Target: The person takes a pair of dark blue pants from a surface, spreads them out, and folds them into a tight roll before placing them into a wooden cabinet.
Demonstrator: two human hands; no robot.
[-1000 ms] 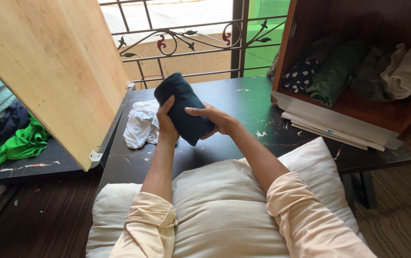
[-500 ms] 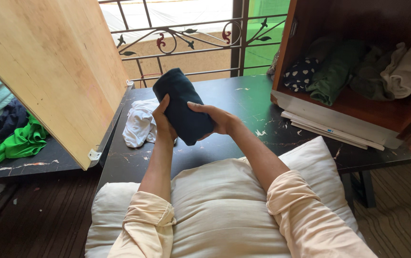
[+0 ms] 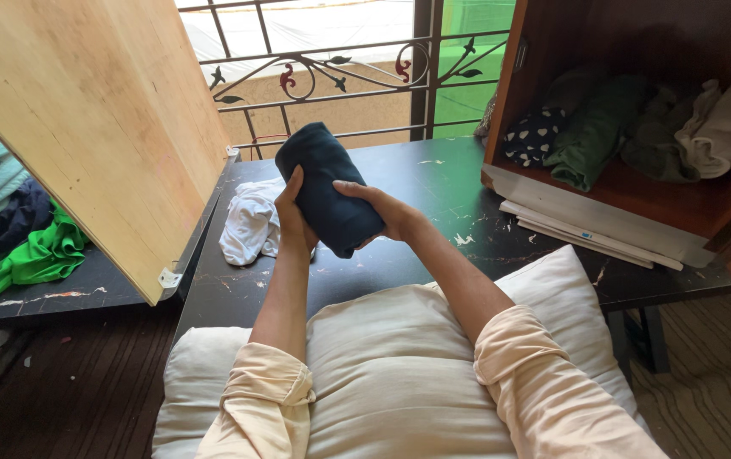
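— Sunlight is coming through the barred window (image 3: 331, 76) at twelve o'clock, behind a dark scuffed tabletop (image 3: 433, 183) that is filling the middle of the view. What is flanking it?

— At ten o'clock a pale wooden cabinet door (image 3: 102, 127) is standing open, with green and blue clothes (image 3: 17, 246) lying behind it at nine o'clock. At two o'clock a dark wooden shelf (image 3: 637, 191) is holding a row of rolled clothes: one dark with white dots, some green, one cream.

— And nearer the person?

— A cream pillow (image 3: 399, 374) is lying at six o'clock, its far edge touching the tabletop, and both forearms in rolled cream sleeves are resting across it.

— What are the hands doing?

— Both hands are grasping a rolled navy garment (image 3: 325, 183), holding it tilted above the tabletop near the centre. The left hand (image 3: 291, 223) is wrapping round its left side with the thumb pointing up; the right hand (image 3: 382, 212) is clasping its lower right side, fingers lying across the front.

— Anything smaller?

— A crumpled white cloth (image 3: 251, 223) is lying on the tabletop just beside the left hand at nine o'clock, and flat white papers (image 3: 586, 231) are sitting under the shelf at three o'clock.
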